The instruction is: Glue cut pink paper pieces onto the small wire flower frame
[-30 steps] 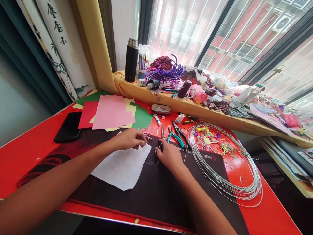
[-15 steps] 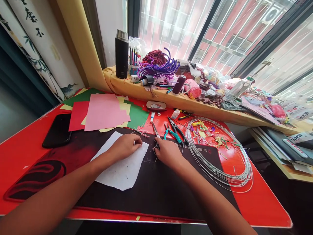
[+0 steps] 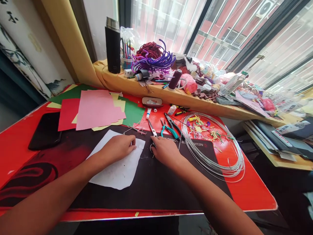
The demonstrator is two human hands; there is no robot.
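Observation:
My left hand (image 3: pixel 121 146) hovers over or rests on a crumpled white sheet of paper (image 3: pixel 122 176). Its fingers are curled together, and whatever they may hold is hidden. To the right, my right hand (image 3: pixel 162 148) is closed around the handles of the scissors (image 3: pixel 152 128), whose blades point away from me. Just beyond lie teal-handled pliers (image 3: pixel 168 130) and a second, dark pair of pliers (image 3: pixel 174 124). A small bundle of thin wire or string (image 3: pixel 137 129) lies at the paper's upper edge.
Coloured paper sheets (image 3: pixel 97 109) and a black phone (image 3: pixel 45 130) lie at the left. A large coil of wire (image 3: pixel 234 173) and coloured scraps (image 3: pixel 202 129) are on the right. Along the sill stand a black flask (image 3: pixel 112 49), purple cords (image 3: pixel 156 63) and a thread spool (image 3: pixel 175 79).
The view has shifted slightly, so the desk things appear further left. Both hands keep nearly the same places, the left over the paper and the right at the scissors.

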